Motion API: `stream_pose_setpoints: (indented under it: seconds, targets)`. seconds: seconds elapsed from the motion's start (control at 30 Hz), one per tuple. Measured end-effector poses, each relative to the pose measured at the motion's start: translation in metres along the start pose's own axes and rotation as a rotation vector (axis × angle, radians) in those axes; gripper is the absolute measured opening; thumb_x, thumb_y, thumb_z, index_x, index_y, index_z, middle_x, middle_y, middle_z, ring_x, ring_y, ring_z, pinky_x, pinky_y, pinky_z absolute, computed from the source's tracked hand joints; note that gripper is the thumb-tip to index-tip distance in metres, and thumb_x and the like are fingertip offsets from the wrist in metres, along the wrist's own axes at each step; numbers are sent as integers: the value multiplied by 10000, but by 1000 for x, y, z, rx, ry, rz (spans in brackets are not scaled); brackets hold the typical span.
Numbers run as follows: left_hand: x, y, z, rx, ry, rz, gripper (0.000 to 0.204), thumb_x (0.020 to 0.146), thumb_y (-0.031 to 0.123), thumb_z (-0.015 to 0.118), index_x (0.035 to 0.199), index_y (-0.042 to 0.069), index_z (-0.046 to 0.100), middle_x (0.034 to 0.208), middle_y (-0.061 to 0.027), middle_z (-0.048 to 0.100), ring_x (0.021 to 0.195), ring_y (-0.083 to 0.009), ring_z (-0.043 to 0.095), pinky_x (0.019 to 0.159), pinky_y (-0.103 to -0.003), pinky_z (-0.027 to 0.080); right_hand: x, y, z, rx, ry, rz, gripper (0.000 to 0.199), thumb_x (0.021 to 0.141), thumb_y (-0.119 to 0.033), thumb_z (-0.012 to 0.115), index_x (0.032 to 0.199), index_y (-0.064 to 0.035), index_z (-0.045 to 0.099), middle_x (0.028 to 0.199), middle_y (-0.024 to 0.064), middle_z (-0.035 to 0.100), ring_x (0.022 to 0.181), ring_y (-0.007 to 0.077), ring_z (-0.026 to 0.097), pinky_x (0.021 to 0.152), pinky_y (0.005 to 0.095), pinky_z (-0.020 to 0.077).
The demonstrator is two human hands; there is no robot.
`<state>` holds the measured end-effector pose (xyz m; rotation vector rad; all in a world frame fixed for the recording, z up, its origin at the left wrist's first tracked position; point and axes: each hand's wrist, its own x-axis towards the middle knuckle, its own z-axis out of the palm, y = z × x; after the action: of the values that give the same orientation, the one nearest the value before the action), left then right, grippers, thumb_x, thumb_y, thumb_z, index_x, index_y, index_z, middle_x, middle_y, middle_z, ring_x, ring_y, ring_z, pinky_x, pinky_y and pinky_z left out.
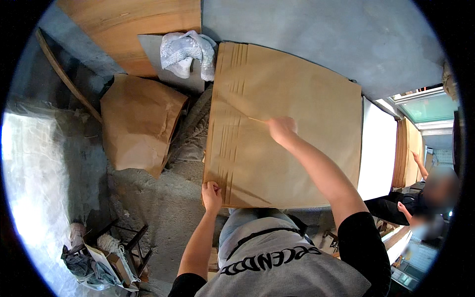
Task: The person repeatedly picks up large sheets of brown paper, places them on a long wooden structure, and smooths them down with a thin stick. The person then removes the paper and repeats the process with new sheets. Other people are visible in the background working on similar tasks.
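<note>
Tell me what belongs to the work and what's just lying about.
In use:
Flat stack of brown paper sheets, left hand at its edge
Thin tan stick in the right hand

Seemingly lying about:
Patterned blue-white cloth
Creased brown paper
Curved wooden pole

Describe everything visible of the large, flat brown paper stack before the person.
The large brown stack of sheets looks like paper: roughly rectangular, lying flat, layered at its left edge, with short creases along that side. The left hand grips its near-left corner; the right hand is over its middle, contact unclear.
</note>
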<state>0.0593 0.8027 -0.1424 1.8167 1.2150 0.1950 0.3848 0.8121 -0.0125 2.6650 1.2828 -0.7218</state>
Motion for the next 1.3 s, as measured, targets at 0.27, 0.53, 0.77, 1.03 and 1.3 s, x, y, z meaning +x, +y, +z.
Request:
stream_pose_setpoints:
  seconds: [0.27,0.53,0.77,1.03,1.3]
  targets:
    - [2,6,1,47,9,-18,210,672,-25,595,806,42,449,839,-131,445,785,-293,460,687,-379,401,5,-5,41,-38,158,-72,261,820,-131,429,1008,-156,609,811,122,606,769,271,593,677,399,476]
    - [4,-2,7,20,33,6,212,644,-28,613,786,48,475,831,-126,452,737,-283,483,654,-370,415,-20,-23,21,-118,48,-77,291,803,-122,448,1021,-231,606,789,98,614,700,264,592,612,392,466]
    - [10,23,-7,-1,-33,13,172,699,15,593,840,38,498,833,-128,511,723,-260,524,652,-342,439,-32,6,44,-5,57,-26,282,798,-128,449,1016,-213,607,716,95,607,649,258,588,573,380,464]
    - [61,42,18,-327,35,106,193,768,81,577,933,37,485,834,-92,555,721,-198,551,657,-308,458,-68,14,66,408,110,-53,266,823,-104,457,1053,-144,585,729,87,593,600,167,543,518,296,424]
    - [64,62,-5,-496,-362,-316,312,808,211,565,1071,79,461,924,-40,541,754,-110,543,586,-236,445,-186,127,116,914,282,257,232,855,-155,482,1053,-67,567,563,-9,471,494,82,401,459,223,337]
